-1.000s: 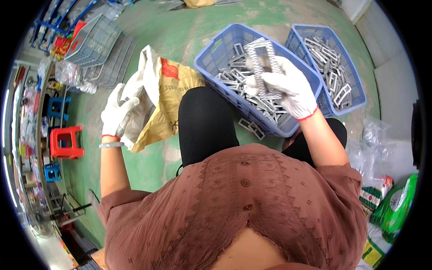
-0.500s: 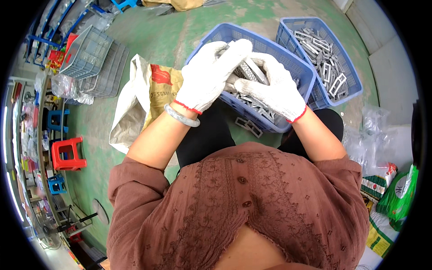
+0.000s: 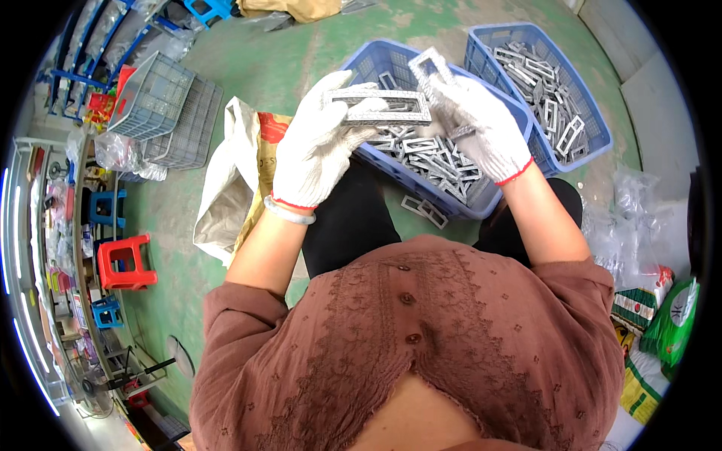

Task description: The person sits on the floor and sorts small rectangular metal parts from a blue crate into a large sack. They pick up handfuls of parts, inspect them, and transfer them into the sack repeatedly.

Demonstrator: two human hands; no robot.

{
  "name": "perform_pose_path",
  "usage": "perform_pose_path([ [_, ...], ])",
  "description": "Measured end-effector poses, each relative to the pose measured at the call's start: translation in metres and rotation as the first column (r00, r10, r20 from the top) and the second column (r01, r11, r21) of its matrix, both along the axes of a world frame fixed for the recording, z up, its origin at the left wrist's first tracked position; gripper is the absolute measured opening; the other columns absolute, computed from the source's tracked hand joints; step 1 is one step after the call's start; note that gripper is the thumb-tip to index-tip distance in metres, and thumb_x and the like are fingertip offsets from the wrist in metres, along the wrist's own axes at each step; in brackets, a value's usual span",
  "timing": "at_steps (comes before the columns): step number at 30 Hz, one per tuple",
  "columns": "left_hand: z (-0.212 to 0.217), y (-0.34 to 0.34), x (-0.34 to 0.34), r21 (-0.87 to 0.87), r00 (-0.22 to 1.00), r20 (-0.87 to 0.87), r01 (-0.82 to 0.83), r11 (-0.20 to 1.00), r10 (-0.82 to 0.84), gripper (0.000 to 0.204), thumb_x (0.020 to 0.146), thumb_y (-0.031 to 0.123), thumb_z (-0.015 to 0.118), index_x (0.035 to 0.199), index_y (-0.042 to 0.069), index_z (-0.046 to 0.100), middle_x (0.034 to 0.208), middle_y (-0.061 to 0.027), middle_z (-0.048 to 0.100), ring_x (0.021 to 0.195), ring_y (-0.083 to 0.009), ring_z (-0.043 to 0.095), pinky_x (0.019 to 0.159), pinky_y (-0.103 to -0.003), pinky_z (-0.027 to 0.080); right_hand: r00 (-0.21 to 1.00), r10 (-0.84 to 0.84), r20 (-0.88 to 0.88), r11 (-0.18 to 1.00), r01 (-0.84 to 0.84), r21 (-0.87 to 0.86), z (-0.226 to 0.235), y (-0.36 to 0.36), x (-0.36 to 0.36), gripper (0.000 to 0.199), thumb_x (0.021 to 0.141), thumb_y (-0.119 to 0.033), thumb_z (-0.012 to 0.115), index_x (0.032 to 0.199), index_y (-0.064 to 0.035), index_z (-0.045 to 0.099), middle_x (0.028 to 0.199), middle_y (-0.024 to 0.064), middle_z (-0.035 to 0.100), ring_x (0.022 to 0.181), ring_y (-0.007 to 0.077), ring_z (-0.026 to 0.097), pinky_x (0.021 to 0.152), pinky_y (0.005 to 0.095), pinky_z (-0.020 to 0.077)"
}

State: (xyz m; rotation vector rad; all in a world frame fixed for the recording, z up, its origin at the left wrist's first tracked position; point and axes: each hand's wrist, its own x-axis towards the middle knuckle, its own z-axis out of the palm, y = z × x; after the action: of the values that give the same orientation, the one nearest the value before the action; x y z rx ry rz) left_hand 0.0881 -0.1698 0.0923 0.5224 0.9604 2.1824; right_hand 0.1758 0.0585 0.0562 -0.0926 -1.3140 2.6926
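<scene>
Left hand [image 3: 320,150], in a white knit glove with a red cuff, grasps a flat grey rectangular metal frame [image 3: 380,107] by its left end, fingers curled over the upper edge; the frame lies roughly level, above the near blue basket [image 3: 376,64]. Right hand [image 3: 477,124], gloved alike, closes on a second metal frame [image 3: 430,66], which stands tilted up and to the left from the fingers; its lower part is hidden by the glove. The two frames meet or nearly meet near the right end of the level one; contact cannot be told.

Beneath both hands, the near blue basket holds a loose heap of similar grey frames [image 3: 436,161]. Just beside it, to the right, a second blue basket [image 3: 594,124] carries more frames. One frame [image 3: 423,210] lies on the green floor [image 3: 293,60] at the near basket's front edge, between the person's knees.

To the left of the left forearm, an open sack [image 3: 226,188], white outside with a tan face bearing a red patch, lies slumped on the floor. Farther left stand two grey mesh crates [image 3: 162,109], one tipped against the other, and a red plastic stool [image 3: 124,263]. At the right rim lie clear plastic bags [image 3: 639,225] and green and yellow printed packets [image 3: 665,331].
</scene>
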Motion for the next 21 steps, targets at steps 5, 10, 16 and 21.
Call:
perform_pose_path([
  [5,-0.004,0.0,0.006,0.02,0.999,-0.049,-0.007,1.0,0.008,0.067,0.088,0.002,0.063,0.147,0.0,0.032,0.141,-0.0237,0.046,0.127,-0.0368,0.053,0.107,-0.049,0.046,0.991,0.119,-0.054,0.993,-0.12,-0.011,0.009,-0.022,0.013,0.039,0.095,-0.013,0.066,0.124,0.0094,0.053,0.107,0.015,0.065,0.092,0.0228,0.068,0.081,0.0341,0.057],
  [10,0.001,0.001,0.016,-0.144,0.976,-0.214,-0.078,0.987,0.046,0.072,0.085,0.0,0.065,0.149,0.001,0.031,0.139,-0.0238,0.049,0.12,-0.0335,0.058,0.098,-0.042,0.052,0.987,-0.054,-0.153,0.992,0.071,0.108,0.018,-0.023,0.018,0.043,0.091,-0.006,0.067,0.129,0.0076,0.052,0.113,0.0163,0.064,0.095,0.0219,0.067,0.085,0.0347,0.0564],
  [16,0.006,-0.005,0.014,-0.316,0.943,-0.333,-0.114,0.942,0.002,0.072,0.087,0.0,0.067,0.149,-0.002,0.031,0.133,-0.0198,0.055,0.109,-0.0243,0.063,0.085,-0.031,0.056,0.982,-0.068,-0.178,0.973,0.105,0.207,0.006,-0.013,0.019,0.051,0.087,-0.001,0.069,0.133,0.0064,0.049,0.118,0.0141,0.063,0.103,0.0189,0.065,0.092,0.0333,0.0538],
  [21,0.012,-0.001,0.02,-0.346,0.933,-0.359,-0.174,0.922,0.041,0.057,0.09,-0.001,0.064,0.142,-0.003,0.042,0.127,-0.0177,0.058,0.104,-0.021,0.065,0.088,-0.031,0.055,0.982,-0.066,-0.177,0.963,0.11,0.247,0.013,-0.015,0.023,0.052,0.087,-0.001,0.069,0.134,0.0059,0.049,0.118,0.0136,0.063,0.103,0.0183,0.065,0.092,0.033,0.0536],
])
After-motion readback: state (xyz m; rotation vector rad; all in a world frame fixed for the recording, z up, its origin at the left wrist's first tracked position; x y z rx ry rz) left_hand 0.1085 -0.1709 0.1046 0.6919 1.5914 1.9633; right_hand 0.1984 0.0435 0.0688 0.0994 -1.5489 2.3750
